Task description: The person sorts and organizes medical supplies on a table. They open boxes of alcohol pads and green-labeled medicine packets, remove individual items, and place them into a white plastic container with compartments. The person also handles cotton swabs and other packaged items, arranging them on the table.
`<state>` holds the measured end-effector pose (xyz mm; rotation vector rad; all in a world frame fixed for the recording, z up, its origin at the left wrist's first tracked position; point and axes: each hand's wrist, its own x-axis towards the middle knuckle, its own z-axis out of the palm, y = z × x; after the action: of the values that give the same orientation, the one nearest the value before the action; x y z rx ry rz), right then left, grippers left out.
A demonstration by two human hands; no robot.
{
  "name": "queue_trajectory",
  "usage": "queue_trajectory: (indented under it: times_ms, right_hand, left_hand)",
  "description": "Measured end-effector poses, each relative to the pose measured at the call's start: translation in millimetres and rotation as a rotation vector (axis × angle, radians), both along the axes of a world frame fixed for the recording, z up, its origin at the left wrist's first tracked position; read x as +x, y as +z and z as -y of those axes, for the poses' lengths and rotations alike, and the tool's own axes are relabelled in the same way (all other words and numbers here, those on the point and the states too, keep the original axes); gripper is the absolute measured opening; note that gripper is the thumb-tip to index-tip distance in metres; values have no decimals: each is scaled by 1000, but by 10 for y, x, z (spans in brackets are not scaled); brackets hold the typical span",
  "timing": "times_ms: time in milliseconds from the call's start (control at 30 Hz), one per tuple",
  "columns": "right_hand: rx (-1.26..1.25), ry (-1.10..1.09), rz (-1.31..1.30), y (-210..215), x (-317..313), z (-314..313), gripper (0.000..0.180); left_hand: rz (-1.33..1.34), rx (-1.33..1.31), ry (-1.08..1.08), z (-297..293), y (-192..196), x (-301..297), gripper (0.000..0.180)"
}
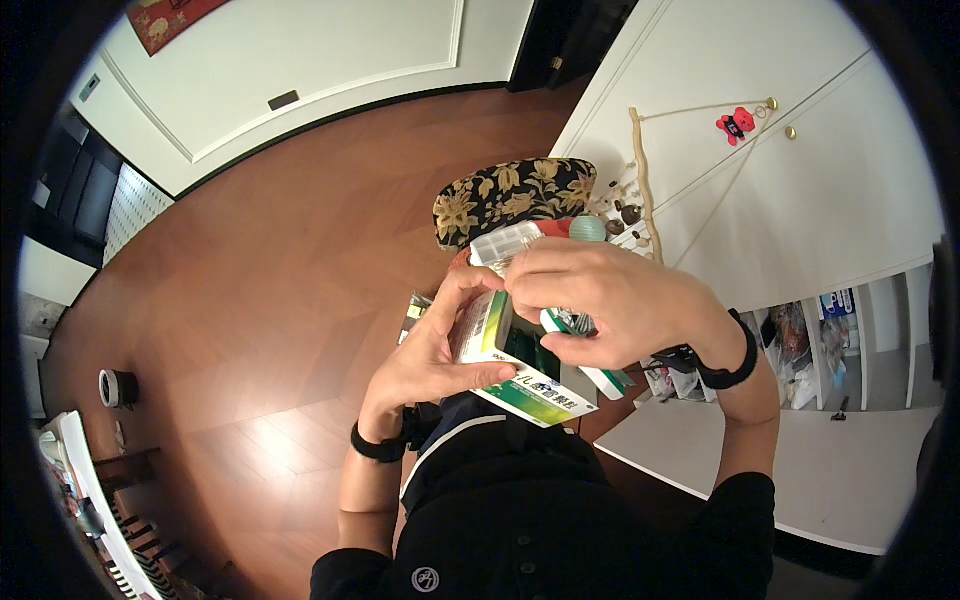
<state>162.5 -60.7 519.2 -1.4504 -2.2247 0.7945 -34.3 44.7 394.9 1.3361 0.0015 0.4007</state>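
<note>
A white, green and yellow carton is tilted in front of my body, its end open and its inside dark. My left hand grips it from the left, thumb along the printed front and index finger at the upper edge. Over the opening, my right hand is closed, its fingers curled by the carton's rim. Part of a green-and-white piece shows under the right palm; whether it is a flap or a separate thing I cannot tell. What the right fingertips pinch is hidden.
Beyond my hands stand a floral chair back, a clear compartment box and a pale green round object. White cabinet doors with a hanging branch rise at the right, above a white shelf. Wooden floor spreads left.
</note>
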Motion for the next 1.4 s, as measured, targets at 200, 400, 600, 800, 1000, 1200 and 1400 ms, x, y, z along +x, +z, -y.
queue_trajectory:
  times_ms: [200,400,600,800,1000,1200,1400]
  right_hand:
    - [-145,55,-217,-74,57,-168,17]
    - [-217,34,-238,-171,-68,-229,17]
    - [-355,-142,-279,-169,-156,-263,20]
    - [-184,-156,-279,-209,-153,-239,21]
    - [-11,-78,-183,-174,-306,-199,24]
    - [104,-109,-224,158,-138,-142,20]
    - [237,-20,-146,102,-182,-58,51]
  left_hand:
    - [27,-96,-2,-52,-109,-49,77]
    - [-26,-65,55,-69,-143,-47,75]
    - [-62,-136,62,-91,-182,-45,74]
    - [-39,-85,87,-132,-235,-69,80]
    - [-2,-105,114,-132,-284,-155,86]
    - [185,-11,109,-67,-357,-212,92]
    - [192,10,148,4,-349,-233,93]
